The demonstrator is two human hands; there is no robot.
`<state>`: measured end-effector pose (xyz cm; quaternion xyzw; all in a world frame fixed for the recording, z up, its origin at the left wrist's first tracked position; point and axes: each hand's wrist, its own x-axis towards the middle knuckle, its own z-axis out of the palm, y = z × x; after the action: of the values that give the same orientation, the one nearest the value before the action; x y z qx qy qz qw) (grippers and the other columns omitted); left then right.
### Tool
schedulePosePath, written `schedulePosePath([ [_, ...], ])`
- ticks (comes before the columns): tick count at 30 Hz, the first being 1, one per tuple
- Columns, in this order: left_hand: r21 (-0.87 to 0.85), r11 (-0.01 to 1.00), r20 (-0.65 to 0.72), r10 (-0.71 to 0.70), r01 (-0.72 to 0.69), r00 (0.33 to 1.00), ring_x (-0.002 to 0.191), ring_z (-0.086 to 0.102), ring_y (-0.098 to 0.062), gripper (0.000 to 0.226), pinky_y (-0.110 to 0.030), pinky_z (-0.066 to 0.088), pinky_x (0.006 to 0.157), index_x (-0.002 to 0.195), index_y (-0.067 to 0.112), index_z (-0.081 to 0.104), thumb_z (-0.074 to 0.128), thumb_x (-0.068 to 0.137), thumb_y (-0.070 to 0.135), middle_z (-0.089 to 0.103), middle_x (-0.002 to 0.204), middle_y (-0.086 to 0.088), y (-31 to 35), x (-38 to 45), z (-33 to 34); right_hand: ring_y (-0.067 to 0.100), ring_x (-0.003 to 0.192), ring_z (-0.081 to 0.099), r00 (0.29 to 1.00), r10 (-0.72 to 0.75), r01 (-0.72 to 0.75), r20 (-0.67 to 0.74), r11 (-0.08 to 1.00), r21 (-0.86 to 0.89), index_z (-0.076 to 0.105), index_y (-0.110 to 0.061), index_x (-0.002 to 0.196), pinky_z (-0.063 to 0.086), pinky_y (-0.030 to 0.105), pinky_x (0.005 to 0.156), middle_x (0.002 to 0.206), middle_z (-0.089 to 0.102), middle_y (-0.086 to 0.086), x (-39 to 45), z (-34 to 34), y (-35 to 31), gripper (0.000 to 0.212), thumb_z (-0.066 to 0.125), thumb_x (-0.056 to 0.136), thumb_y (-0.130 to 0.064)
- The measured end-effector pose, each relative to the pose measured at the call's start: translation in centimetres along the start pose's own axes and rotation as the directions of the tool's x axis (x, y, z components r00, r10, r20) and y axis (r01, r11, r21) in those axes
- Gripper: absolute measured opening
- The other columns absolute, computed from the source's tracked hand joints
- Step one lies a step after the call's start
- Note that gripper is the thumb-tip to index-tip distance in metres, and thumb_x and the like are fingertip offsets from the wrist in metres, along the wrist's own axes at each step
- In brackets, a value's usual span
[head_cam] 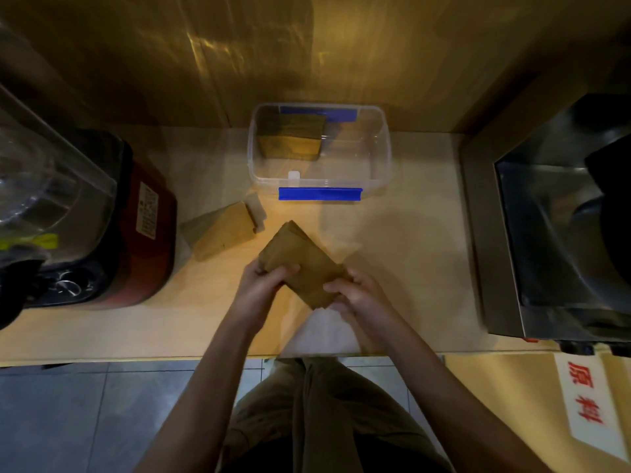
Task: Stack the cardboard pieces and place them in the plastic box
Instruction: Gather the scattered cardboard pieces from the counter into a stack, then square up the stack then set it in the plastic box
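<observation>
Sign point(588, 401) with red characters "原料"

red "原料" on white sign point(588, 401)

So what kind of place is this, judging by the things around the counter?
Probably a drink shop's or small café's work counter: a blender stands at the left, a steel machine at the right, and a red-lettered label hangs on the counter front.

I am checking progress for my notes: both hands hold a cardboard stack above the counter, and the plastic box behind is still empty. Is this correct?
Not quite: the head view shows the plastic box already holds a cardboard stack in its left part. Both the left hand and right hand do hold another stack.
</observation>
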<state>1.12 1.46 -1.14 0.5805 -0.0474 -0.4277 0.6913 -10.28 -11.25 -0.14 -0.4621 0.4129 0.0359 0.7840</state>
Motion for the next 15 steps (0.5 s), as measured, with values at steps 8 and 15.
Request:
schedulePosePath([
  [8, 0.658, 0.737, 0.029, 0.180, -0.154, 0.983, 0.100, 0.058, -0.021, 0.036, -0.042, 0.048, 0.092, 0.100, 0.025, 0.060, 0.069, 0.071, 0.007, 0.066, 0.099, 0.005, -2.2, 2.3, -1.5, 0.010, 0.089, 0.056, 0.915, -0.403, 0.336, 0.021, 0.730, -0.595, 0.063, -0.009, 0.107, 0.039, -0.002, 0.072, 0.097, 0.062, 0.000, 2.1, -2.6, -0.6, 0.034, 0.060, 0.076, 0.006],
  [15, 0.688, 0.722, -0.039, 0.134, -0.071, 0.990, 0.109, 0.048, -0.011, 0.056, -0.012, 0.039, 0.091, 0.125, 0.020, 0.044, 0.065, 0.076, 0.005, 0.051, 0.117, 0.005, -4.6, 2.7, -0.5, 0.009, 0.104, 0.052, 0.910, -0.396, 0.276, -0.124, 0.800, -0.532, 0.053, -0.010, 0.120, 0.042, 0.002, 0.082, 0.111, 0.056, -0.001, 3.5, -2.6, 1.5, 0.045, 0.062, 0.077, 0.003],
])
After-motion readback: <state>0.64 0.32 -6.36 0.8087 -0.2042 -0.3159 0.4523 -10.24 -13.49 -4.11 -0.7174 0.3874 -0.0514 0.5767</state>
